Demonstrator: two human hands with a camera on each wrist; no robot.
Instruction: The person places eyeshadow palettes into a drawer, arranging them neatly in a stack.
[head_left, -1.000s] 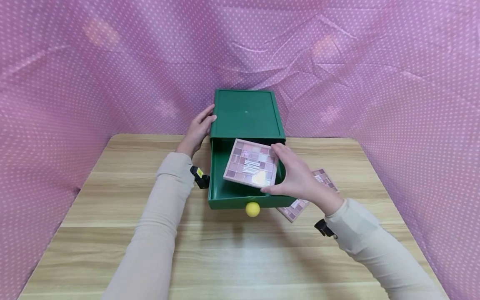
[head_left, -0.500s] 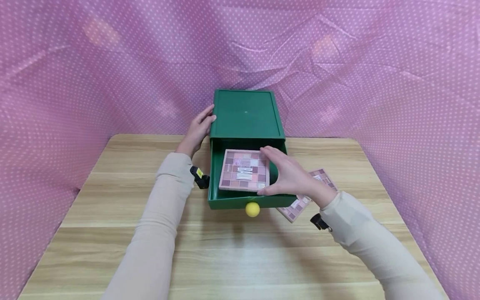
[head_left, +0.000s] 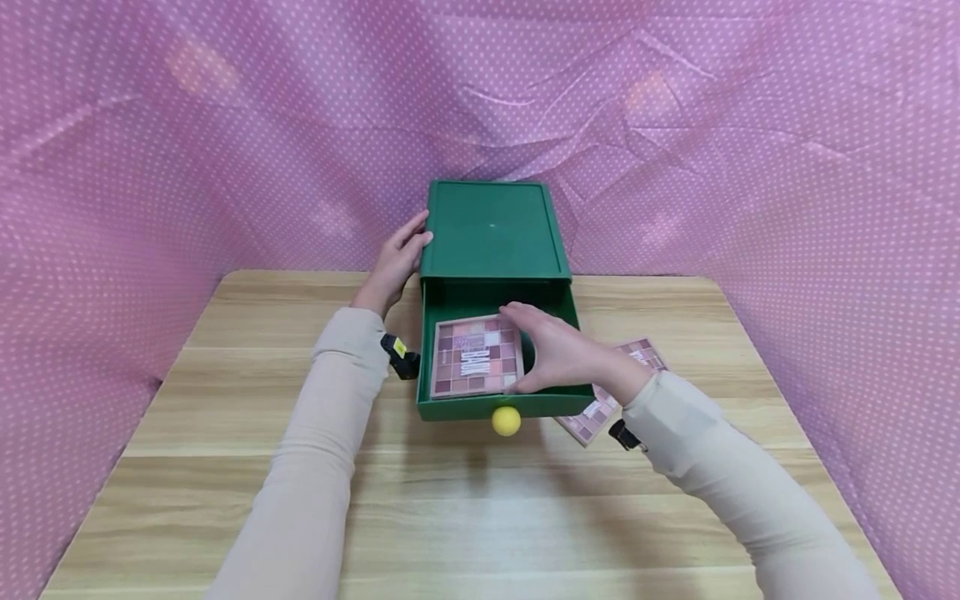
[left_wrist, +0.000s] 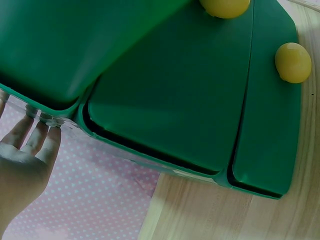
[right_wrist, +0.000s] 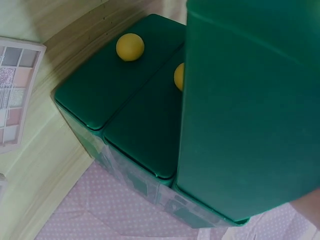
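Head view: green cabinet (head_left: 491,229), top drawer (head_left: 459,409) out at its front. Left hand (head_left: 393,260): straight fingers against the cabinet's left side, probably steadying it. Right hand (head_left: 564,353): thumb and fingers pinch a makeup palette (head_left: 474,357) inside the drawer, spanning it likely for control. Second palette (head_left: 649,352) lies right of the cabinet on a wooden table (head_left: 262,400); pink dotted cloth (head_left: 480,92) behind the cabinet.

Left wrist view: fingers touch the cabinet's side; lower drawers (left_wrist: 170,100) closed.

Right wrist view: drawer hides the grip.
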